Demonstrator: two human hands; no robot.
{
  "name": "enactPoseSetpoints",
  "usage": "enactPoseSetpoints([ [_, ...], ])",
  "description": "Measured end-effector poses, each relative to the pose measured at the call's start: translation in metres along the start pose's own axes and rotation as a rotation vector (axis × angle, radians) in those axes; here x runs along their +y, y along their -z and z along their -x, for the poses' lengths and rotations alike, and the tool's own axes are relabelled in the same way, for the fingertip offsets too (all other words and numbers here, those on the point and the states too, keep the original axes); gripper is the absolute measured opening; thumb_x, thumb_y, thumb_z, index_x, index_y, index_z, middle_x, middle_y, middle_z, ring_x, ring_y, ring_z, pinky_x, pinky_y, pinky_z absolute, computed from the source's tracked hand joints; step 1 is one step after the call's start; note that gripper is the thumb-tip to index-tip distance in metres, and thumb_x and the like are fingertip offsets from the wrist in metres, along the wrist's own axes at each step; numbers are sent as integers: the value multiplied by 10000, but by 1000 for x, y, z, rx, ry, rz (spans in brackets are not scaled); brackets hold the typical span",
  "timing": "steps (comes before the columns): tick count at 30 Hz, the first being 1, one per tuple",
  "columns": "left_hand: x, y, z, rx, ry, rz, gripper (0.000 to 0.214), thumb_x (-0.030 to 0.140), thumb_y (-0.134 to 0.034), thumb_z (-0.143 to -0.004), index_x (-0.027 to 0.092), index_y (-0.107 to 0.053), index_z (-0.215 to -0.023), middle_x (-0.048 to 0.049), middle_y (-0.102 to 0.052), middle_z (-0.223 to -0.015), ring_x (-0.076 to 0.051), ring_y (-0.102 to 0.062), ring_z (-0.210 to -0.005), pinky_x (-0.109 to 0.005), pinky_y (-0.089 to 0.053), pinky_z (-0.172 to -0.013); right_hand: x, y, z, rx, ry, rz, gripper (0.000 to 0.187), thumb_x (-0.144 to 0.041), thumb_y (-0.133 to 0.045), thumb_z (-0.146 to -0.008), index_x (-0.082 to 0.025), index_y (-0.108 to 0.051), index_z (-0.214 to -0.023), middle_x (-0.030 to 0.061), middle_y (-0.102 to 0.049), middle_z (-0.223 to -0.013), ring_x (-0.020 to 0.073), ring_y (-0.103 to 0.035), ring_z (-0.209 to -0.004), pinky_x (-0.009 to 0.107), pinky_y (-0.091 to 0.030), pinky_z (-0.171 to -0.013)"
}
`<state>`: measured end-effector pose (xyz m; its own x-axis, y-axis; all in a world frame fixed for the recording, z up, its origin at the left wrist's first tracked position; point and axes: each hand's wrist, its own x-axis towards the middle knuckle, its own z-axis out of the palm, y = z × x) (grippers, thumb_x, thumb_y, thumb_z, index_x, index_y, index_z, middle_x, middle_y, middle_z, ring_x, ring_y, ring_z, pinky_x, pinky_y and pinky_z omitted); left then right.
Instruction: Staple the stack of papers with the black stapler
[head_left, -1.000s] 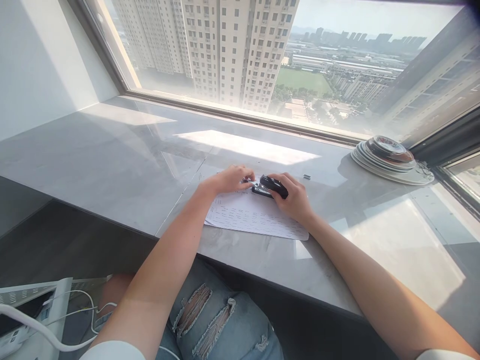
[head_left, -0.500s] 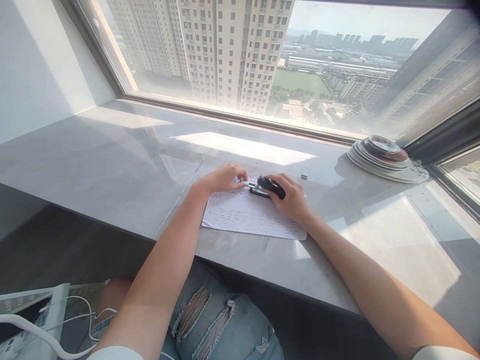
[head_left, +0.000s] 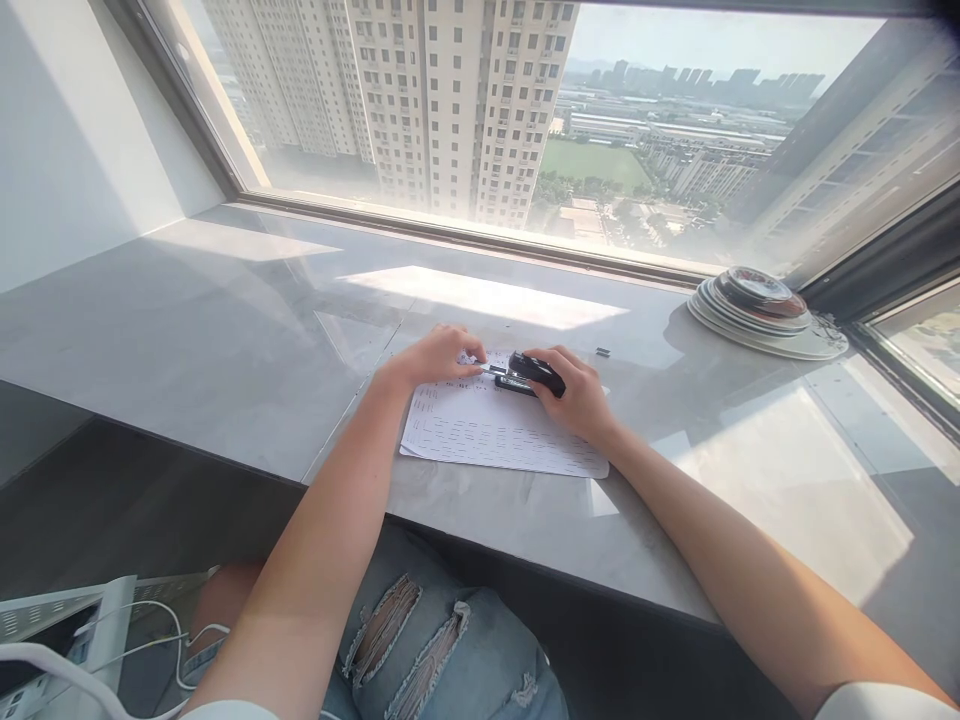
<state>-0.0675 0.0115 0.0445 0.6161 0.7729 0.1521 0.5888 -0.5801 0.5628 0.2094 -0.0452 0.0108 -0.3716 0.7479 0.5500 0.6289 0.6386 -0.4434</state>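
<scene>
Black stapler (head_left: pixel 534 370) in hand (head_left: pixel 576 388), contents indistinct

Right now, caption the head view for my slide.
Right hand grips a black stapler over printed paper, left hand at the stapler's open end.

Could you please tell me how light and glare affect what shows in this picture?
Head view: sunlight lays bright patches on the counter, and the plate stack casts a shadow to its left; head view: whitish glare veils the window near its base; head view: the paper bears print too soft to read.
</scene>
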Motion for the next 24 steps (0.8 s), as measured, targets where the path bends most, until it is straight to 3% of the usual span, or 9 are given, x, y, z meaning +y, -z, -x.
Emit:
enactPoseSetpoints([
  [24,-6,1,1,8,3,-128,169,355,-712,-842,281,-810,-960,-56,-730,-960,-259,-626,-953,-525,-370,-1080,2,-1,1,-2,-24,-39,341,-214,-608,-954,-300,-618,-1283,57,-689,-1137,246,-681,-964,392,-560,-827],
])
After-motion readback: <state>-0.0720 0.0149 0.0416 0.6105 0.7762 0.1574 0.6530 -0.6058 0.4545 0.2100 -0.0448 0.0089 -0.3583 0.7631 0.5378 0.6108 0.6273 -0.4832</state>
